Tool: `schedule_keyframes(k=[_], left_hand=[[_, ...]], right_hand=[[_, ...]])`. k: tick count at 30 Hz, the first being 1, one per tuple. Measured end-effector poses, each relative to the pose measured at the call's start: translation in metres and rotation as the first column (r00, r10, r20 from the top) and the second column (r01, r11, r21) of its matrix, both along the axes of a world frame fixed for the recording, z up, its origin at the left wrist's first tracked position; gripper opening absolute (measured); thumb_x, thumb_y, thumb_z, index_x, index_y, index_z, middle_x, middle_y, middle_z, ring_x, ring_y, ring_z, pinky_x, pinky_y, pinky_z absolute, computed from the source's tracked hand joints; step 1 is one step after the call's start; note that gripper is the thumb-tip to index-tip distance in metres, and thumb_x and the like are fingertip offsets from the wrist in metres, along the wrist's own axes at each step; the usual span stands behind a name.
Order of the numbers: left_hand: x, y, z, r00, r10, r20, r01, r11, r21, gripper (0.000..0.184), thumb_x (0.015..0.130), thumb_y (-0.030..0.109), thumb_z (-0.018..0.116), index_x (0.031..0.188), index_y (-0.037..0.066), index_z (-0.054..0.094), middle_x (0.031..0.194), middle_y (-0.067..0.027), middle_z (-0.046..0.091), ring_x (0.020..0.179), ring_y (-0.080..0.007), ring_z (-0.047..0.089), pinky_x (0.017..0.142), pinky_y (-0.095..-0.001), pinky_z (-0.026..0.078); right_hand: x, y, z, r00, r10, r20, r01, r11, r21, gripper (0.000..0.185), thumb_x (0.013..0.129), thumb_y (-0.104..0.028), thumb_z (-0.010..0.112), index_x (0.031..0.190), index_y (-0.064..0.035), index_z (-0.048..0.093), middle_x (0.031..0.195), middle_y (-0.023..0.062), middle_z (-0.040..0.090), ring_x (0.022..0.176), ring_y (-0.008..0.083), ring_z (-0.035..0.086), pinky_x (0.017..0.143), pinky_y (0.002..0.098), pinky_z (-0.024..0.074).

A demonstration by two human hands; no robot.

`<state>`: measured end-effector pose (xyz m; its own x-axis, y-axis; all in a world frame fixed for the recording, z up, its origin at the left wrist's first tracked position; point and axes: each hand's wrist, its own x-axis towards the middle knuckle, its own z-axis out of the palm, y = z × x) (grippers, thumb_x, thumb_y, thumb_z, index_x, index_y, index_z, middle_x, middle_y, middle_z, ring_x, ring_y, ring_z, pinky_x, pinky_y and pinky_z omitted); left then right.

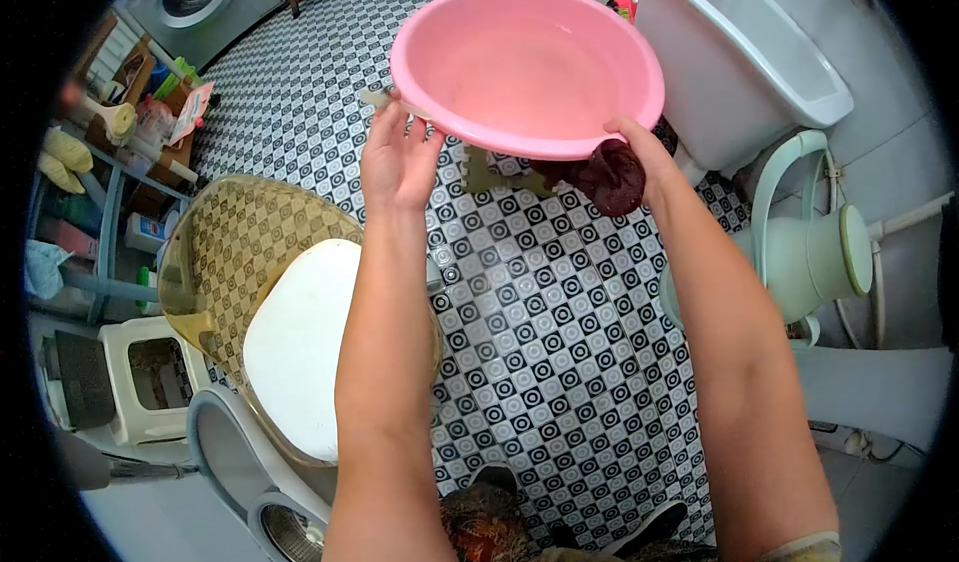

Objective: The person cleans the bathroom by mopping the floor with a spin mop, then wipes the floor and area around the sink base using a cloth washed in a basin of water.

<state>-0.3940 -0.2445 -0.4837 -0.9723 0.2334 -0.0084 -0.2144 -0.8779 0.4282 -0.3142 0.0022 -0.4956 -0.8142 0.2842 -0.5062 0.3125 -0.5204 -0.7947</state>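
Right hand (649, 157) first: thumb hooked over the lip, remaining fingers mostly hidden, so I can't say how tightly they're closed. It's got the rim of a big round pink plastic basin (519, 72), plus a bunched dark-red wet-looking cloth (611, 177) hanging under it. Left hand (402, 167) is palm-up, half curled, fingertips and thumb at the basin's near-left rim, by a thin pale strip (374, 97) I can't identify.

Honestly, I'd want more thumb over the lip on the left and the cloth tucked clear, since it looks like it's crowding the right-hand grip. Keep the rim even or it'll tip.

The basin's held up over the far part of the black-and-white patterned tile floor (559, 342). Inside I just see pink; clear water would be hard to spot. By the floor's right edge there's a pale-green plastic jug-like container (809, 252), contents hidden. Near the floor's left corner closest to the wearer, a grey plastic bucket (235, 442) has a round metal-looking basket in it.
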Motion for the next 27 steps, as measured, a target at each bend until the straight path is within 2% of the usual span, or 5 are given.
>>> schedule_keyframes(k=[6, 15, 19, 22, 27], left_hand=[[0.008, -0.02, 0.004, 0.998, -0.026, 0.049, 0.038, 0.967, -0.253, 0.021, 0.081, 0.013, 0.048, 0.102, 0.01, 0.044, 0.097, -0.0023, 0.049, 0.093, -0.0156, 0.044, 0.078, -0.038, 0.038], [0.016, -0.035, 0.026, 1.0, -0.013, 0.0, 0.012, 0.892, -0.452, 0.022, 0.081, 0.013, 0.05, 0.102, 0.008, 0.047, 0.095, -0.0055, 0.051, 0.087, -0.0163, 0.046, 0.076, -0.0323, 0.04], [0.031, -0.037, 0.038, 0.997, -0.033, 0.074, 0.071, 0.8, -0.596, 0.024, 0.08, 0.013, 0.05, 0.104, 0.007, 0.048, 0.095, -0.0063, 0.051, 0.084, -0.0169, 0.048, 0.073, -0.0294, 0.042], [0.058, -0.041, 0.049, 0.974, -0.193, 0.12, 0.212, 0.587, -0.781, 0.02, 0.079, 0.016, 0.051, 0.097, 0.01, 0.05, 0.085, -0.004, 0.053, 0.08, -0.0148, 0.047, 0.065, -0.0287, 0.039], [0.114, -0.052, 0.041, 0.924, -0.325, 0.203, 0.327, 0.395, -0.859, 0.015, 0.077, 0.02, 0.05, 0.09, 0.012, 0.052, 0.08, -0.002, 0.053, 0.072, -0.0129, 0.048, 0.064, -0.0303, 0.037]], right_hand=[[0.038, -0.011, -0.001, 1.0, -0.019, -0.021, 0.019, 1.0, 0.01, 0.039, 0.067, -0.019, 0.056, 0.098, 0.0016, 0.045, 0.076, 0.0133, 0.055, 0.063, 0.0241, 0.058, 0.058, 0.0358, 0.0503], [0.123, -0.028, 0.004, 0.998, -0.06, -0.014, 0.061, 0.995, 0.081, 0.042, 0.067, -0.018, 0.056, 0.102, 0.0026, 0.044, 0.084, 0.013, 0.055, 0.071, 0.0219, 0.057, 0.063, 0.0332, 0.0493], [0.172, -0.041, 0.011, 0.998, -0.059, -0.008, 0.059, 0.978, 0.201, 0.048, 0.067, -0.017, 0.057, 0.108, 0.0036, 0.042, 0.092, 0.0136, 0.054, 0.079, 0.0212, 0.056, 0.068, 0.0317, 0.0474], [0.214, -0.049, 0.008, 0.997, -0.079, 0.003, 0.077, 0.975, 0.206, 0.049, 0.067, -0.016, 0.057, 0.11, 0.0035, 0.042, 0.097, 0.0132, 0.054, 0.082, 0.0209, 0.055, 0.072, 0.031, 0.0452], [0.284, -0.063, 0.004, 0.992, -0.094, 0.082, 0.069, 0.961, 0.267, 0.053, 0.067, -0.015, 0.055, 0.114, 0.0027, 0.039, 0.104, 0.013, 0.051, 0.093, 0.0209, 0.051, 0.079, 0.0312, 0.0414]])
